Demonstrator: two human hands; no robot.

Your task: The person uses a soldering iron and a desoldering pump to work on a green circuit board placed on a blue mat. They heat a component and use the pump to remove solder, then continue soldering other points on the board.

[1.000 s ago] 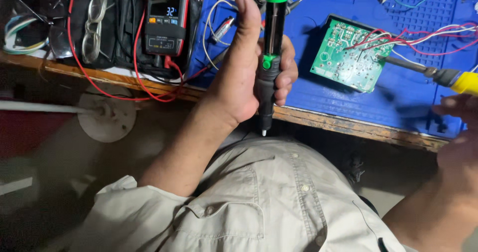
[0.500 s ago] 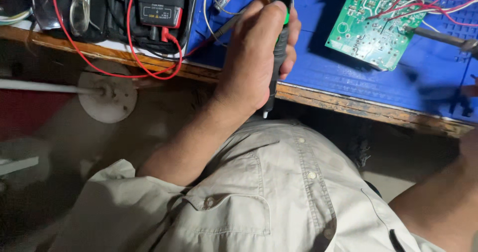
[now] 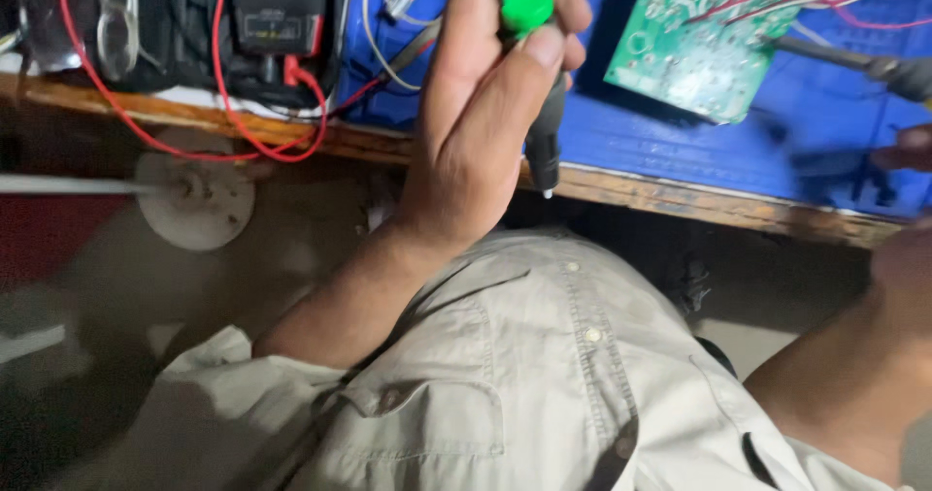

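Observation:
My left hand point(image 3: 481, 122) is raised over the bench's front edge, shut on a black desoldering pump point(image 3: 544, 142). The thumb lies beside its green plunger cap point(image 3: 526, 1), and the pale tip points down toward my shirt. A green circuit board point(image 3: 694, 49) with red and white wires lies on the blue mat point(image 3: 680, 156) to the right of that hand. My right hand point(image 3: 908, 258) is at the right edge; only the wrist and a fingertip show, close to a dark tool handle point(image 3: 903, 76). Whether it grips the handle is hidden.
A black multimeter point(image 3: 277, 11) with red leads point(image 3: 223, 147) sits at the back left, beside a pair of glasses point(image 3: 116, 25). The wooden bench edge point(image 3: 680, 200) runs across the view. Below it are a white round disc point(image 3: 194, 200) on a rod and my grey shirt point(image 3: 505, 384).
The view has shifted so the bench sits higher in frame. My left hand turned the pump so its green cap faces up by the thumb. My right hand slid toward the right edge.

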